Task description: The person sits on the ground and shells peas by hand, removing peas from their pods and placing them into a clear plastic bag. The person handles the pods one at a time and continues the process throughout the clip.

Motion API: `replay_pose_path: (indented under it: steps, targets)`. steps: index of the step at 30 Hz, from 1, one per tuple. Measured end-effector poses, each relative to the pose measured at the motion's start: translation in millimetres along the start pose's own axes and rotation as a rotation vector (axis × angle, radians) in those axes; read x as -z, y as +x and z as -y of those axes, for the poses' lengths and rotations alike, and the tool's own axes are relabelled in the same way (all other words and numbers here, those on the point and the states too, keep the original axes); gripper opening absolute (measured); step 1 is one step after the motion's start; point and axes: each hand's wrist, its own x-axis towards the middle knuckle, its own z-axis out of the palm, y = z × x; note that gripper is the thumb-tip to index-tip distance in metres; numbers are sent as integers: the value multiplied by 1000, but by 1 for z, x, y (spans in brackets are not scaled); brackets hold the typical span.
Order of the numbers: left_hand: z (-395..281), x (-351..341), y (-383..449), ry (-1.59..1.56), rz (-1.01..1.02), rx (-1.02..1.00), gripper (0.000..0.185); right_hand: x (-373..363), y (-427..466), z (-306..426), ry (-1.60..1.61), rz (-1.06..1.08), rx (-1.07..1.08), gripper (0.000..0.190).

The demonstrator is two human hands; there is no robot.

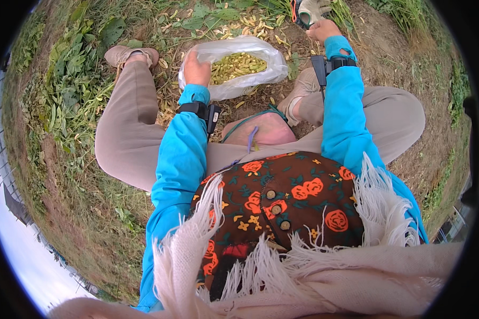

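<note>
A white translucent plastic bag (279,63) stands between my feet, its mouth spread wide, with green and yellowish beans or pod pieces (239,65) inside. My left hand (196,68) grips the bag's left rim, thumb towards the contents and the fingers mostly hidden. Farther off, at the upper right, my right hand (324,30) is beside a pale glove (311,12) with dark and orange parts; its fingertips meet the dark edge. Whether the glove is held or only touched is hard to tell.
Empty-looking pods (259,26) litter the soil beyond the bag. Cut leafy plants (78,60) lie at the left, with green stalks (341,16) near the glove. A pink cushion-like seat (263,129) with a green strap is between my legs. My shoes flank the bag.
</note>
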Motion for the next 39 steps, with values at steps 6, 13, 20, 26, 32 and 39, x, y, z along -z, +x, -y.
replay_pose_path:
  steps: [6,13,20,26,32,39]
  targets:
    - [1,-1,3,51,-20,-151,51,2,-29,116,597,539,448,25]
    - [1,-2,1,-88,-3,9,46,-149,-16,166,-54,523,317,23]
    - [-6,-1,-6,82,335,-22,22,-154,1,192,245,564,24,29]
    - [31,-49,-14,320,347,-227,18,-173,44,178,654,382,356,38]
    - [14,-20,11,528,340,54,23,-207,36,164,60,399,354,37]
    - [14,-10,5,630,337,49,24,-201,-28,202,-353,294,679,34]
